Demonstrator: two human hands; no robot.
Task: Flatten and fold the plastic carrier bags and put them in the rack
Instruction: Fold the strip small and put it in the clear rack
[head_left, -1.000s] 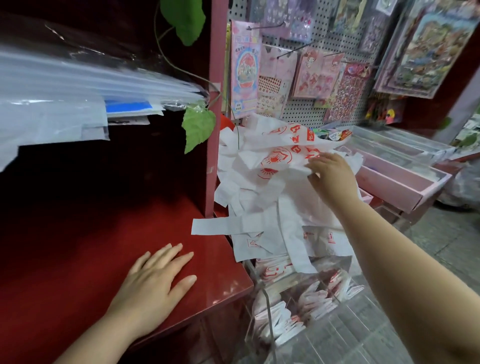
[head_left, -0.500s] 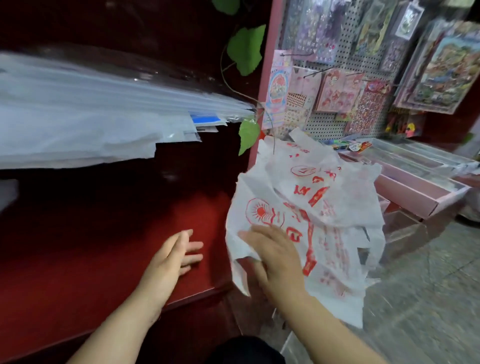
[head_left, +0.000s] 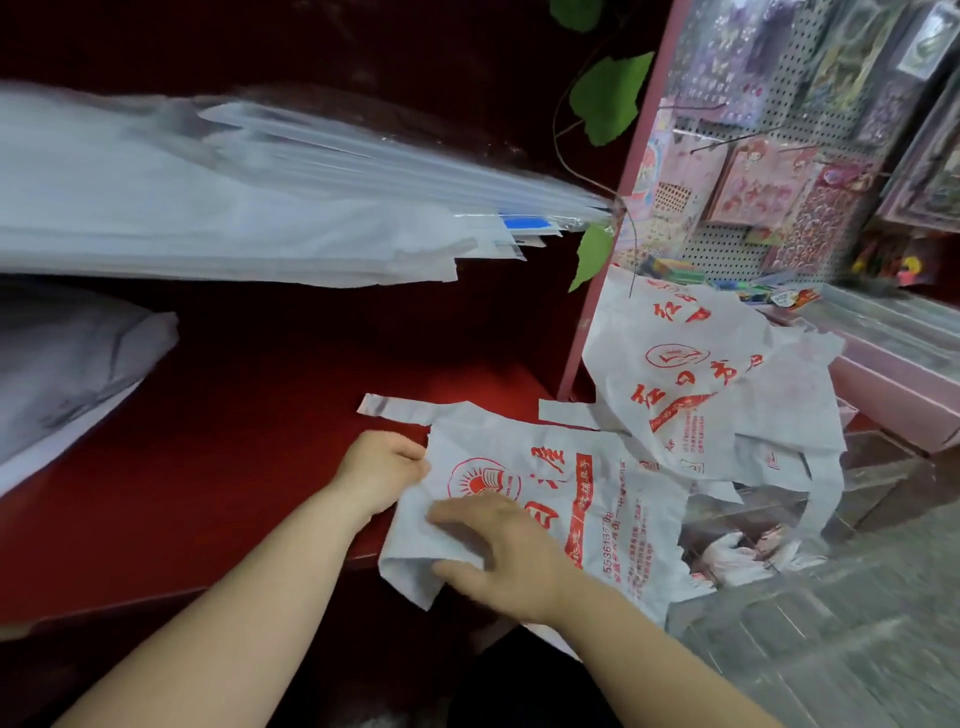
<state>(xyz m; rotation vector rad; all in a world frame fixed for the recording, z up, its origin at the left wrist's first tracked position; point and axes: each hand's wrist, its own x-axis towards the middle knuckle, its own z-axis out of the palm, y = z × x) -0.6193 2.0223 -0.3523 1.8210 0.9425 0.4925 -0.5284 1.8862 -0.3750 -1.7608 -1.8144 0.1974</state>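
As two hands (head_left: 382, 467) (head_left: 511, 556) hold one bag (head_left: 613, 499), shelf (head_left: 234, 441)

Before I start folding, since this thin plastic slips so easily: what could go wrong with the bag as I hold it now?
1. The white plastic carrier bag with red print partly overhangs the front edge of the red shelf, so it may slide off.
2. The corner bunched under the right grip may get folded in creased; the left grip pinches only the bag's edge.
3. The loose pile of white printed bags lies against it and could drag along.
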